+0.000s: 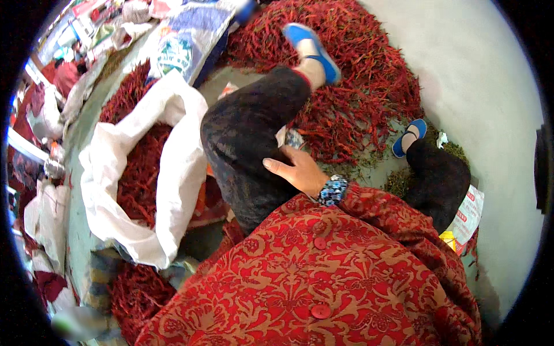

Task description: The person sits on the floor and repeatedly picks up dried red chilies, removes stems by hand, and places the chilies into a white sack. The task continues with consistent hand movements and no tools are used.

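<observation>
My right hand (300,173), in a blue floral cuff, rests on my dark left trouser leg (248,132), thumb spread from fingers that are partly hidden. I cannot see my left hand. Beside that knee, a white woven sack (176,196) with a wide rolled-down mouth holds dried red chili-like pods (138,179). A large pile of red pods (352,98) with green bits lies under and around my blue-shoed left foot (326,60). My other blue shoe (399,144) is at the pile's right edge. My red patterned jacket fills the bottom.
A blue and white printed sack (184,37) lies at the upper left. Crumpled sacks and cloths (46,225) line the left side. A pale wall or floor (485,81) runs down the right, with a printed packet (468,213) by my right leg. More pods (133,294) lie bottom left.
</observation>
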